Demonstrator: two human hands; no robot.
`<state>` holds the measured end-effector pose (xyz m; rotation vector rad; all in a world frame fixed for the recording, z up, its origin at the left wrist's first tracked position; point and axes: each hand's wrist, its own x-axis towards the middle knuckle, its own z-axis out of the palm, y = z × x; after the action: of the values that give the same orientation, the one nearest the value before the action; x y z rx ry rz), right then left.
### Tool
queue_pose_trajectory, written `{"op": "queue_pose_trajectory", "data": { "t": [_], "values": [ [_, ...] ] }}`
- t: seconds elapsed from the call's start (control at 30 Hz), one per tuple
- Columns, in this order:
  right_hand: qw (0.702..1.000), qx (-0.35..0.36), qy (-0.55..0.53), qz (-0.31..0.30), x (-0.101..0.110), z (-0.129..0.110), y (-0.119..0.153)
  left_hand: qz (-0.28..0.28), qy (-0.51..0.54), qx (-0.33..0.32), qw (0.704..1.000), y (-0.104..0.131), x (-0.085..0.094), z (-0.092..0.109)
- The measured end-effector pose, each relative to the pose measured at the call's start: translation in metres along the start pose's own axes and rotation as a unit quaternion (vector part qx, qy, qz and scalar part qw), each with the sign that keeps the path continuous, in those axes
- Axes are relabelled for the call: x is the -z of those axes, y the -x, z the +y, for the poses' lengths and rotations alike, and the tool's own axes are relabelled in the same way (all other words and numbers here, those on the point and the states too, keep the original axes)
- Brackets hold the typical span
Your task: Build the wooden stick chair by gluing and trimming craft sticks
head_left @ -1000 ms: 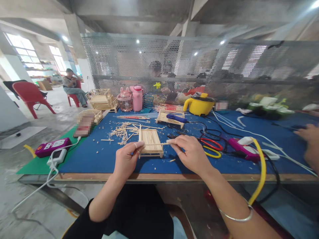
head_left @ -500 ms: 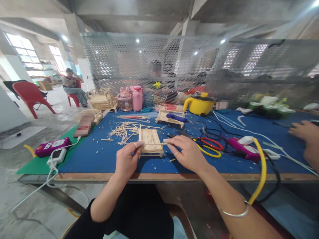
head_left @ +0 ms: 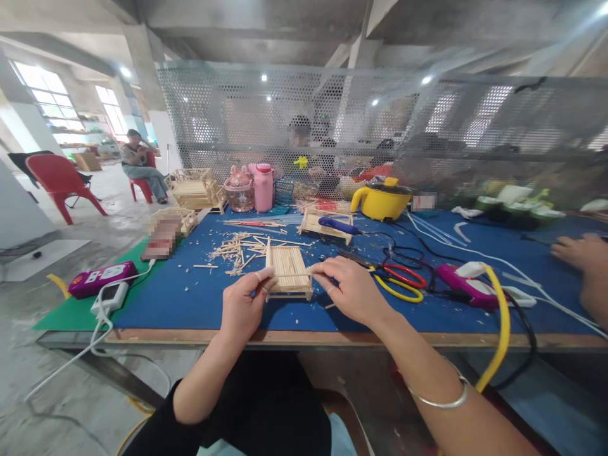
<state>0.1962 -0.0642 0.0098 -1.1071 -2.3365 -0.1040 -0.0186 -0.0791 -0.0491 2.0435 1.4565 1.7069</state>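
A thin wooden stick (head_left: 292,275) is stretched level between my two hands. My left hand (head_left: 244,301) pinches its left end, and my right hand (head_left: 346,285) grips the right end between thumb and fingers. Just behind the stick sits a small bed-like frame built of wooden sticks (head_left: 289,258), with a slatted top and a raised post at its left. Whether the stick touches the frame I cannot tell. Loose short sticks (head_left: 237,248) lie heaped to the left of the frame.
Scissors with red and yellow handles (head_left: 401,282) and a purple power strip (head_left: 468,286) lie to the right. Behind are a blue glue gun (head_left: 338,225) on another stick frame, a yellow pot (head_left: 382,201) and a pink bottle (head_left: 262,188). Another person's hand (head_left: 577,250) rests at far right.
My right hand has shifted slightly left along the stick, its fingers closing on the end. The left hand keeps its pinch, and the frame stays where it was.
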Motion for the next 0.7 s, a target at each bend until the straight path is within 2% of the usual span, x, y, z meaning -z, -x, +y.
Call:
{"op": "queue_pose_trajectory", "data": {
  "t": [0.23, 0.7],
  "values": [
    [1.0, 0.003, -0.006, 0.006, -0.0014, -0.0013, -0.0008, 0.0, 0.024, 0.044, 0.999, 0.0004, -0.001, -0.0019],
    [1.0, -0.002, -0.006, 0.016, -0.0035, -0.0008, -0.0002, 0.009, 0.061, 0.069, 0.996, -0.0001, -0.0013, -0.0012]
  ]
}}
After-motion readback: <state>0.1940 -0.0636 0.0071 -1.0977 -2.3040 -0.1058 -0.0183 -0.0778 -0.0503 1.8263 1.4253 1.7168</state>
